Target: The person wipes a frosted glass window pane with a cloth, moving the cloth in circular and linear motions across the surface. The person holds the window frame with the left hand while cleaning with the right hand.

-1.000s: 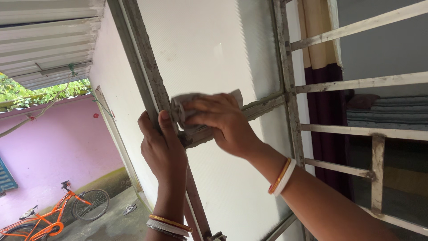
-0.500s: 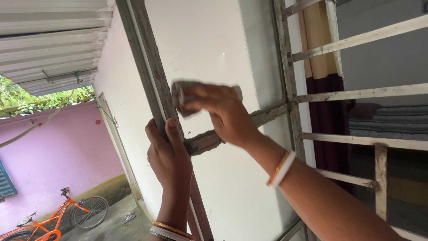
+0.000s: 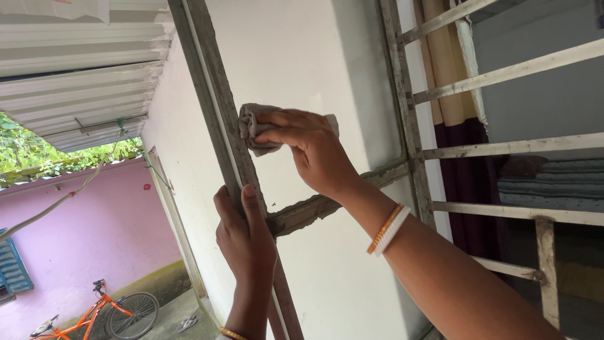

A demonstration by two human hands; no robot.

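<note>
My right hand presses a crumpled grey cloth against the upper frosted pane of an open window shutter, close to its left frame bar. My left hand grips that grimy metal frame bar from the outer side, just below the cloth and level with the dirty crossbar. Orange and white bangles sit on my right wrist.
A white-barred window grille lies to the right, with a cream and maroon curtain behind it. Outside are a corrugated roof, a pink wall, an orange bicycle and a sandal on the concrete.
My right hand has carried the cloth upward from the crossbar onto the upper pane near the left frame bar. My left hand keeps its grip on the frame.
</note>
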